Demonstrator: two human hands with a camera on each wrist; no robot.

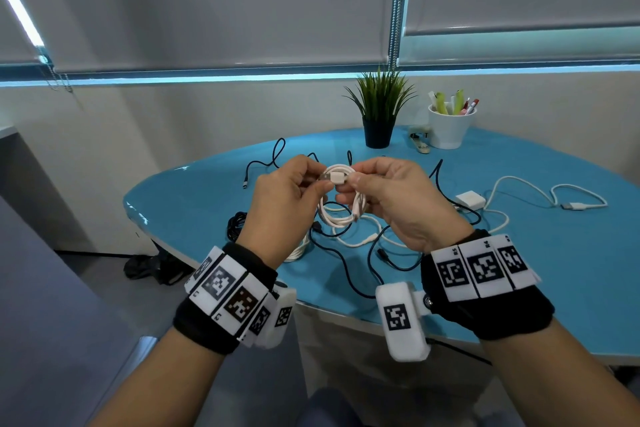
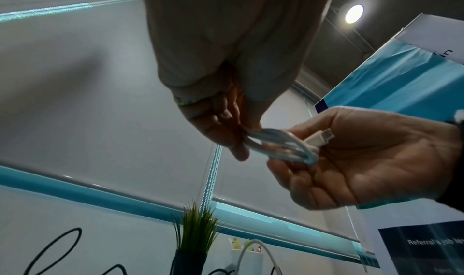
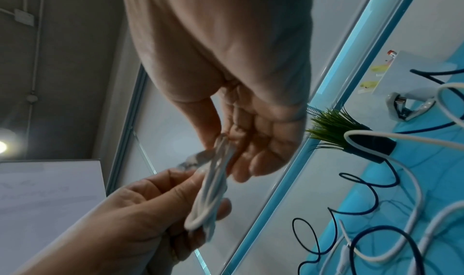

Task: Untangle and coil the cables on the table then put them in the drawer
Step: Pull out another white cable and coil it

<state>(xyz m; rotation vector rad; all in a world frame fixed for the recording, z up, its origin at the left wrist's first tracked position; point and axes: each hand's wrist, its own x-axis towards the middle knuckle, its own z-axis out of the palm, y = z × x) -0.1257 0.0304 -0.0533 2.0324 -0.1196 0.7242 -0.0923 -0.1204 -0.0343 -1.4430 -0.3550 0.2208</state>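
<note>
A white cable wound into a small coil [image 1: 341, 208] hangs above the blue table [image 1: 194, 198], held between both hands. My left hand [image 1: 311, 185] pinches the loops on one side, as the left wrist view shows [image 2: 241, 138]. My right hand [image 1: 353, 184] grips the other side, thumb on the white USB plug [image 1: 333, 177] that lies across the coil's top. The right wrist view shows the coil [image 3: 213, 190] edge-on between the two hands. Loose black cables [image 1: 346, 260] and a white cable [image 1: 367, 239] lie tangled below. No drawer is in view.
A white charger block [image 1: 469, 199] with its long cable lies at right. A black bundle [image 1: 235, 222] and a white bundle [image 1: 298, 251] sit under my left wrist. A potted plant [image 1: 379, 114], a pen cup [image 1: 450, 130] and a stapler [image 1: 419, 144] stand at the back.
</note>
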